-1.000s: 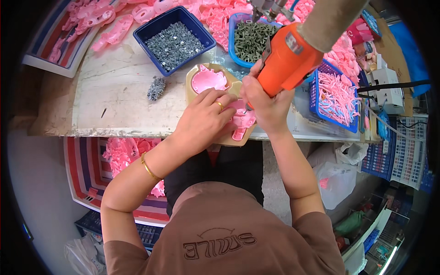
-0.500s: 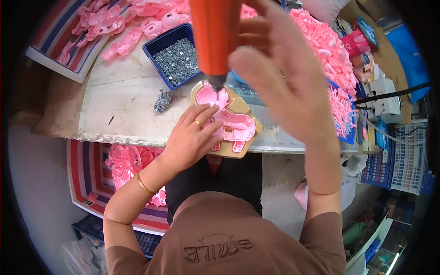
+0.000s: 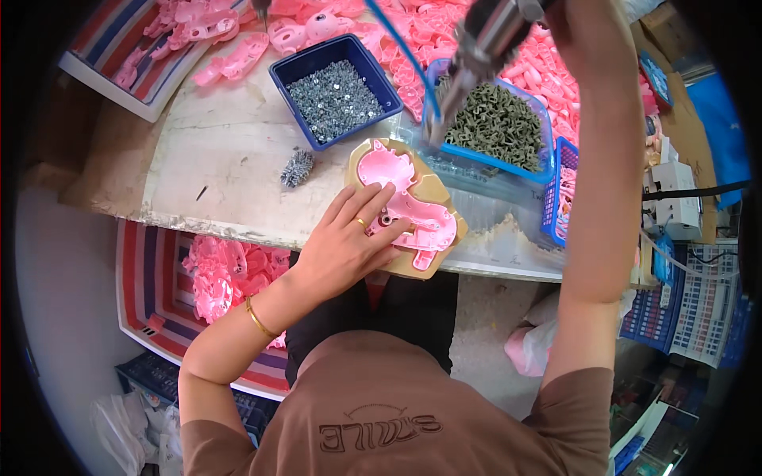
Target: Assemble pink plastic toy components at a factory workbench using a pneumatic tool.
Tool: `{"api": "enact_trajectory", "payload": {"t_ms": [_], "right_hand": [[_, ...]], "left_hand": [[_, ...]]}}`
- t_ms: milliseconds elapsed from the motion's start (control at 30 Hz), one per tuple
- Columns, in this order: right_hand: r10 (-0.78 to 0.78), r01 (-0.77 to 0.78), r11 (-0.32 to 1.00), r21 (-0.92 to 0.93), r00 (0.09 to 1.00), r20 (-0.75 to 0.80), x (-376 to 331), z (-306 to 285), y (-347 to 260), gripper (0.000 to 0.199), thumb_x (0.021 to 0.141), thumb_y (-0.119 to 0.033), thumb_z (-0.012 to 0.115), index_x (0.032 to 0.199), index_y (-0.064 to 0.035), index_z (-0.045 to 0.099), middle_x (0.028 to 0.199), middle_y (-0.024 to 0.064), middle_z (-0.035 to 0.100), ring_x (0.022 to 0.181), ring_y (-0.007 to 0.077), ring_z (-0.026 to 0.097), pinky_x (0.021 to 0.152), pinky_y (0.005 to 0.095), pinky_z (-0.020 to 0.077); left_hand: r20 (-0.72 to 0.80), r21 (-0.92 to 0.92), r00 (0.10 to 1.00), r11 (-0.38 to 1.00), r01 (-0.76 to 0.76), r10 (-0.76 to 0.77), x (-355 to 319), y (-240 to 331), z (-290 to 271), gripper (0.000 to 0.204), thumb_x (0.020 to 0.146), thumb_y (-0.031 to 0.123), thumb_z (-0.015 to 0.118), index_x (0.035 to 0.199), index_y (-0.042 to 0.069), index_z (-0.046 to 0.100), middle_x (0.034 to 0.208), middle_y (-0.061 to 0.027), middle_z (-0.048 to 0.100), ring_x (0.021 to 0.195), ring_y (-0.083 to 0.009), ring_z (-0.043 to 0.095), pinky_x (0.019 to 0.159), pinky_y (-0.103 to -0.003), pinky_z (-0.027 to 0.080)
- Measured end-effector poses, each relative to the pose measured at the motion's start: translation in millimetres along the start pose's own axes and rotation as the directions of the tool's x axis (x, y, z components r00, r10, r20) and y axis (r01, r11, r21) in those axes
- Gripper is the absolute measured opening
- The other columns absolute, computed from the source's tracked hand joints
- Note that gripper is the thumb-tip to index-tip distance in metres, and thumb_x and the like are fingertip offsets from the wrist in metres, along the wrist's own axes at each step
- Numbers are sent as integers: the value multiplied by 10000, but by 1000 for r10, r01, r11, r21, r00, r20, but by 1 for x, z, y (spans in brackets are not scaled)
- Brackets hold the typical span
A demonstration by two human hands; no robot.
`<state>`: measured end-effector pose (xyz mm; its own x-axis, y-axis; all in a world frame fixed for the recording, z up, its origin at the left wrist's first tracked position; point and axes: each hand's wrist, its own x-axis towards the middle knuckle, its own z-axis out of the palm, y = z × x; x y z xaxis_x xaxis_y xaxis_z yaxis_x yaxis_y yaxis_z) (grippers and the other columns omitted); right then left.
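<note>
A pink plastic shell half lies hollow side up in a tan shaped holder at the table's front edge. My left hand rests over the shell's left side, fingers spread and nearly flat. At the top right, my right hand is closed around the upper end of a blurred silver metal tool, partly cut off by the frame edge. The tool's lower end hangs above and right of the shell, apart from it. Its exact kind is unclear.
A navy tray holds small metal screws, and a clump of screws lies nearby. Green-grey parts fill a blue bin. Pink pieces heap behind. A thin blue hose crosses there. A striped box sits below the table.
My right hand has moved up and away from the orange power screwdriver to the silver tool. The screwdriver has left its place above the shell. My left hand stays on the shell.
</note>
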<state>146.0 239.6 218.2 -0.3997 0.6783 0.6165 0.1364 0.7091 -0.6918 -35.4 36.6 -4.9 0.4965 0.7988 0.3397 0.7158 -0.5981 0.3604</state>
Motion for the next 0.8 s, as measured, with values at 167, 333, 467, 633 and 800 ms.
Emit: {"api": "enact_trajectory", "payload": {"t_ms": [167,333,467,633,800], "right_hand": [[219,-162,882,444,972,-80,-44,47,-42,559,807,-95,592,1327,61,460,863,71,594,772,175,608,691,279,511],[295,-197,833,517,949,-115,-75,61,-48,693,729,-34,551,1388,57,355,753,135,605,576,200,592,536,294,488],[278,-153,826,543,948,-156,-87,62,-39,692,728,-49,561,1375,73,346,675,117,592,484,178,565,461,268,460],[276,-151,837,525,947,-167,-96,72,-50,664,721,-66,586,1326,93,363,656,99,591,491,164,566,476,260,471],[371,-258,862,437,908,-194,-105,90,-59,533,747,-4,585,1240,95,408,660,74,604,516,143,577,526,246,476]], "left_hand": [[19,88,1000,996,-8,6,0,2,3,450,854,360,687,1264,195,601,1411,-138,491,1317,-310,436,1129,-465,333],[7,137,999,990,-33,32,-1,3,5,449,859,373,679,1264,195,602,1338,-130,522,1302,-311,443,1124,-483,332],[-5,129,1000,991,-19,20,0,5,6,471,855,370,682,1286,202,597,1316,-126,532,1299,-314,443,1125,-485,331],[-35,98,999,995,-20,23,2,7,2,468,848,365,686,1283,210,612,1311,-120,542,1290,-324,445,1119,-480,336],[17,87,999,996,-29,27,0,3,7,409,854,344,685,1228,187,634,1298,-124,560,1313,-350,427,1129,-499,331]]}}
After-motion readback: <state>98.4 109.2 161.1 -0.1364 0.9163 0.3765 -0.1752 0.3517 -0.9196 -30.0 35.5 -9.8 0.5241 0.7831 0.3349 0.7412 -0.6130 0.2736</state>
